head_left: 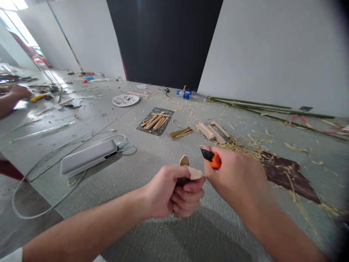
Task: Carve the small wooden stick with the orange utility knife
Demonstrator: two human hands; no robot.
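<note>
My left hand [188, 193] is closed around a small wooden piece with a rounded end [184, 160] that sticks up past the thumb. A pale, flat flap [195, 173] shows between its thumb and fingers; whether it belongs to the same piece I cannot tell. Close by on the right, my right hand [237, 171] grips an orange utility knife [215, 160], its black blade pointing up and left. Most of the knife's handle is hidden in the palm. Beyond the hands, wooden sticks [156, 120] lie piled on a dark sheet [167, 112].
A grey power bank [88, 156] with a looped cable lies left. Shavings [249, 145] and a brown sheet [289, 174] are on the right. Further back are a white plate [125, 100], scissors [164, 91], a plastic bottle [188, 94] and green stems [253, 105]. Another person's hand [17, 91] is far left.
</note>
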